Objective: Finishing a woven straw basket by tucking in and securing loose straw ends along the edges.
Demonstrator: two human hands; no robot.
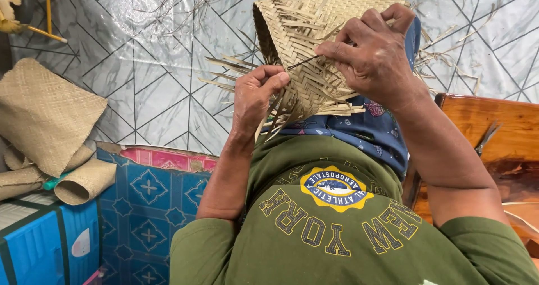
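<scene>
Woven mat pieces (pixel 48 114) stacked at left, rolled mats (pixel 84 181) beneath them, blue patterned boxes (pixel 151 201) below, grey floor sheet (pixel 157 66) with diamond lines (loose straw strands scattered on it), wooden furniture (pixel 494 133) at right, yellow frame (pixel 48 15) top left

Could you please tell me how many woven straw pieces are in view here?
3. A half-woven basket is held by the left hand and right hand; a flat woven mat lies at left; rolled mats sit below it. Others may be hidden underneath.
</scene>
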